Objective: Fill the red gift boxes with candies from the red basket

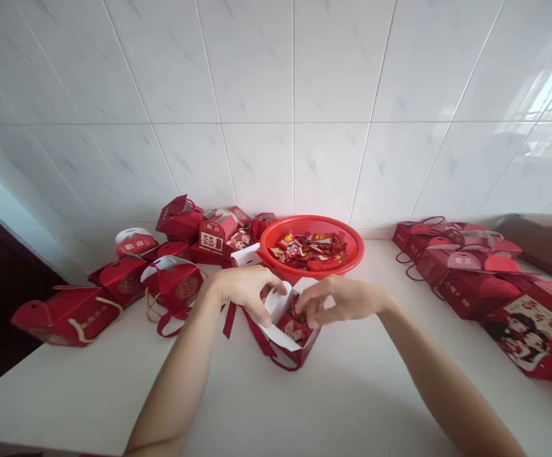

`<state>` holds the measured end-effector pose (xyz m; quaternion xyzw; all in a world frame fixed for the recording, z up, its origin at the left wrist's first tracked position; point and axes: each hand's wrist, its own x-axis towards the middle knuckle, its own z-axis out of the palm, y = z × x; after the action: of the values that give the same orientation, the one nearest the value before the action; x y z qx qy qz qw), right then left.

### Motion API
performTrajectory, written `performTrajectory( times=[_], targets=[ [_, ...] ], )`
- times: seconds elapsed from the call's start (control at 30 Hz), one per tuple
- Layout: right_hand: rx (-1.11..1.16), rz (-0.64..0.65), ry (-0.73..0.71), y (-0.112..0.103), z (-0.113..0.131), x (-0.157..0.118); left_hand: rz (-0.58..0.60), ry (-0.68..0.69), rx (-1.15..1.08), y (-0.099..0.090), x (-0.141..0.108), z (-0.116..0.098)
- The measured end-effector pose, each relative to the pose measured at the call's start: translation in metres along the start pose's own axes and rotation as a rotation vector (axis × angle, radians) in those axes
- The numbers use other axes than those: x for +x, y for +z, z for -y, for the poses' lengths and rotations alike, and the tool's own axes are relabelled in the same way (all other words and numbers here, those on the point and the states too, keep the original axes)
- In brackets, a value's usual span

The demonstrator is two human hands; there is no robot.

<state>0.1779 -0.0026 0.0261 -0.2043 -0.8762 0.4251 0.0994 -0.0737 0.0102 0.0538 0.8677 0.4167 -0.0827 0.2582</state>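
Note:
An open red gift box with a white inside stands at the middle of the table, flaps raised. Several red wrapped sweets lie in it. My left hand is at the box's left side, thumb and fingers apart on the white flaps, holding them spread. Over the right side, my right hand reaches in with its fingers curled together against a red packet, which they partly hide. Right behind the box sits a red plastic basket with many small wrapped sweets inside.
Red gift boxes, several with cord or ribbon handles, crowd the left of the white table. More closed boxes stand in rows at the right. A brown carton is behind them. A tiled wall bounds the back.

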Motion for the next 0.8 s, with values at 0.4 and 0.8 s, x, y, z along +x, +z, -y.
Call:
performTrajectory(
  times=[0.4,0.8],
  targets=[
    [-0.139,-0.582,0.133,0.053,-0.01,-0.077,-0.058,0.125,-0.169,0.017,0.007,-0.039],
    [0.047,-0.945,0.037,0.091,-0.058,-0.075,-0.7,0.119,-0.397,0.109,0.037,-0.028]
  ],
)
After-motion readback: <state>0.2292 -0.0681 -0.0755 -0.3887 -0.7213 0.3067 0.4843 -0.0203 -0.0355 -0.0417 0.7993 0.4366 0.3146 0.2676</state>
